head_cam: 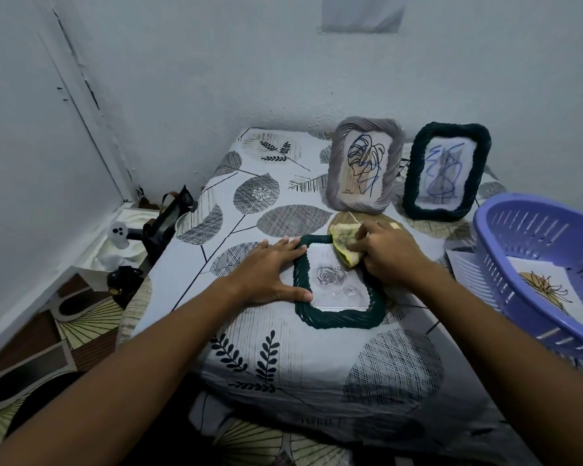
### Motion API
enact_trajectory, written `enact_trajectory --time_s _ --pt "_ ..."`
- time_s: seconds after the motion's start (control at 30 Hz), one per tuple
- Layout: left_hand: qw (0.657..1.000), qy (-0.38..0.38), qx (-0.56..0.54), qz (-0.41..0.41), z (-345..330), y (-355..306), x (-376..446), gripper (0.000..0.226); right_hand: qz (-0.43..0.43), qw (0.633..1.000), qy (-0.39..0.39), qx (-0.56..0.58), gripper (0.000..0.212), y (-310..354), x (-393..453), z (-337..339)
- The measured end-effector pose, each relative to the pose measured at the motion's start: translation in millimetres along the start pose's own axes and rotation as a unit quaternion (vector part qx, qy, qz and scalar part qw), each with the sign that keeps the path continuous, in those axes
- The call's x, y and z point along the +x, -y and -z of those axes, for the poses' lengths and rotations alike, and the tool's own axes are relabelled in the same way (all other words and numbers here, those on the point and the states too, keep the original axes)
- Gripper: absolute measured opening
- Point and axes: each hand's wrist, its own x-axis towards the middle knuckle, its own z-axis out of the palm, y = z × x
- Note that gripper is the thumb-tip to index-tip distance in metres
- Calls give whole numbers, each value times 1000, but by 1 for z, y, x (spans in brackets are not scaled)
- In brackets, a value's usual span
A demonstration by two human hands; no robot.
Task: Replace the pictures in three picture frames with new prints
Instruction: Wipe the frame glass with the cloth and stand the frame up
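Note:
A dark green woven frame (pixel 339 319) lies flat on the table with a grey rose picture (pixel 337 280) behind its glass. My left hand (pixel 271 272) rests on the frame's left edge, fingers spread and straight. My right hand (pixel 389 253) grips a yellowish cloth (pixel 345 242) at the frame's upper right corner, on the glass. A grey woven frame (pixel 364 164) with a leaf line drawing stands upright at the back. Beside it stands a second dark green frame (pixel 446 171) holding a blue scribble drawing.
A purple plastic basket (pixel 532 264) sits at the right edge, tilted, with a print (pixel 549 290) inside and papers under it. The table wears a leaf-patterned cloth (pixel 283 358). Dark objects and a small white figure (pixel 118 235) sit on the floor at left, by the wall.

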Motion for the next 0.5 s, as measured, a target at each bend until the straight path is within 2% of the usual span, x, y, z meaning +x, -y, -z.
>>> enact_trajectory --time_s 0.13,0.37,0.5 --pt "1000 -4 8 0 -1 1 0 107 11 1000 16 3 40 2 -4 -1" --pt "1000 -13 7 0 -2 0 0 105 110 991 -19 67 36 2 -56 -3" --pt "1000 -11 6 1 -2 2 0 106 129 988 -25 83 33 2 -67 -2"
